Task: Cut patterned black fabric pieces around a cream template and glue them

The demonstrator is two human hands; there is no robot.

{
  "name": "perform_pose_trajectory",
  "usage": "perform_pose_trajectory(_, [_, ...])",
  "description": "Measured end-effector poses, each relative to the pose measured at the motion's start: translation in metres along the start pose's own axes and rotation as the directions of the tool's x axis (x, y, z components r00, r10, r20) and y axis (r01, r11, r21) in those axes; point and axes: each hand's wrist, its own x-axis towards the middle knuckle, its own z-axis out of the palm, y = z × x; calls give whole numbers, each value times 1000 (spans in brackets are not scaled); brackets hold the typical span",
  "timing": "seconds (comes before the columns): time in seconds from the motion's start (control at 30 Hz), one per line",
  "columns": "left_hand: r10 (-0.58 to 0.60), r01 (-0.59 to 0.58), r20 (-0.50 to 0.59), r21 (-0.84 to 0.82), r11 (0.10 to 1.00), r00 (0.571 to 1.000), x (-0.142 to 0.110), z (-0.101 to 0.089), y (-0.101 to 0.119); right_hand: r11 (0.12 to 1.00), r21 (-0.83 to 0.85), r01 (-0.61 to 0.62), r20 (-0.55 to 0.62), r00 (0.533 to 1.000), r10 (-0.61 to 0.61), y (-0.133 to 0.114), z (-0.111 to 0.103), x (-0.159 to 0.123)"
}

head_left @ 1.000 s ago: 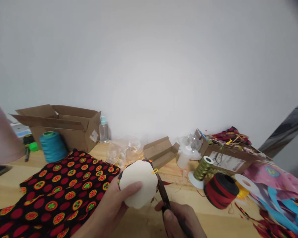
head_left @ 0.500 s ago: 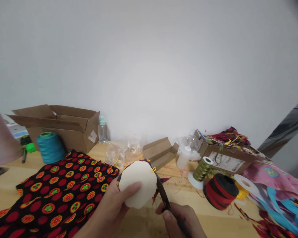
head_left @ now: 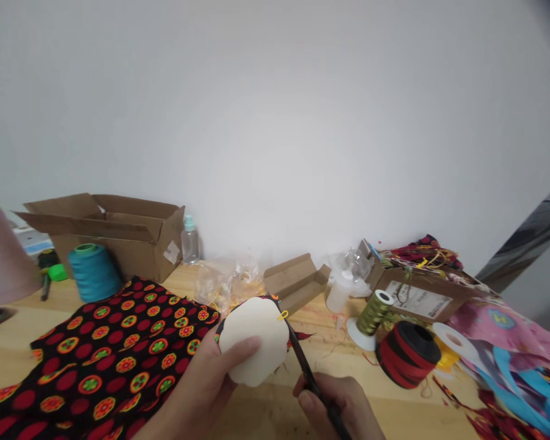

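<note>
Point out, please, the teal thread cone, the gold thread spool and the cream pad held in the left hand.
teal thread cone [head_left: 93,273]: head view, wound side.
gold thread spool [head_left: 373,311]: head view, wound thread.
cream pad [head_left: 255,338]: head view, flat cream face.

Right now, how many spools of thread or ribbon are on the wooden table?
4: a teal thread cone at far left by the open cardboard box; a gold thread spool, a red-and-black ribbon roll and a yellow ribbon roll clustered right. Clutter may hide more.
</note>
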Motion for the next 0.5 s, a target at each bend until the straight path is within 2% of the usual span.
perform_pose_trajectory(0.07, [3, -3, 6, 2, 1000, 1000, 0, 0, 1, 1000, -3, -12, 38, 999, 12, -1, -3, 2])
perform_pose_trajectory(0.2, [11, -11, -20, -3, 1000, 1000, -2, 0, 4, 1000, -26, -13, 42, 999, 14, 3, -6, 2])
perform_pose_trajectory(0.5, [32, -32, -16, 5, 999, 999, -3, 0, 8, 983, 175, -57, -18, 998, 61, 9, -1, -3])
